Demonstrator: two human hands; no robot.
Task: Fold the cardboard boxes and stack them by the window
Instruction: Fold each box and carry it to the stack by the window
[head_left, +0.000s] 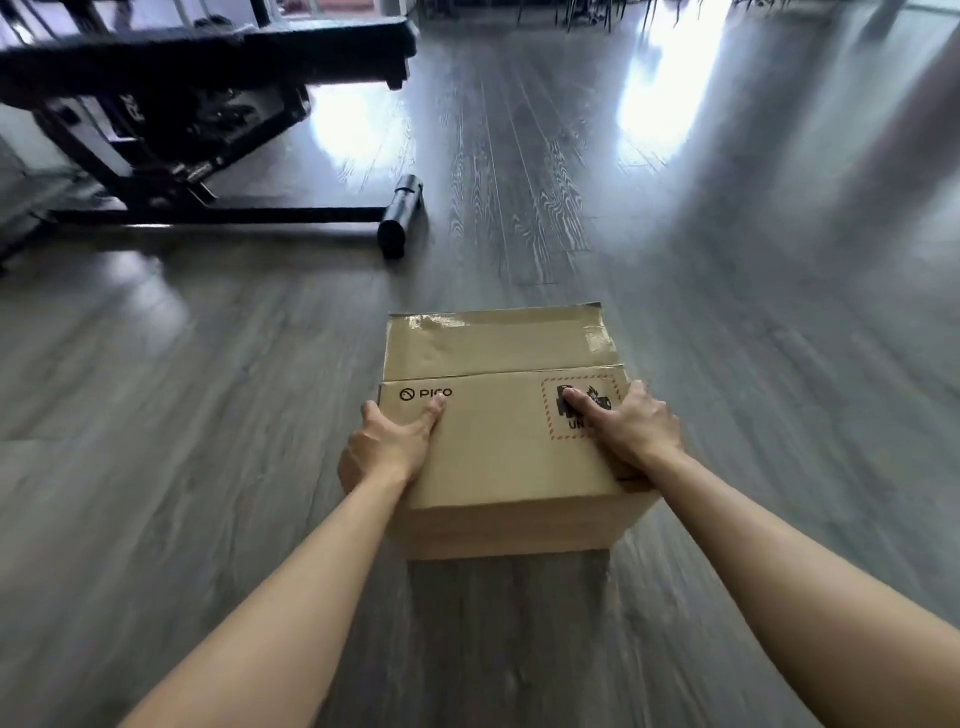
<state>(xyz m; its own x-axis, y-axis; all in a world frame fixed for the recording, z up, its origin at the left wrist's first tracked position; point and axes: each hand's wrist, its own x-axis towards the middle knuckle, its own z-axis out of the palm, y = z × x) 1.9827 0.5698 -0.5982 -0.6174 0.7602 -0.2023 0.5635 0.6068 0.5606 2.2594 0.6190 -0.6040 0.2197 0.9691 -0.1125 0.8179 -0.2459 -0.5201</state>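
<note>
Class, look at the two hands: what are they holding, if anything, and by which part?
Both hold the closed cardboard box above the floor. The left hand grips its left side, the right hand its right side, each thumb lying on the top flap.

The box is plain brown cardboard, matt, with shiny clear tape wrinkled along its far edge. The floor looks like grey wood-grain laminate, pretty glossy where the light bounces off it. Far left there's a black frame, looks like matt painted metal.
</note>
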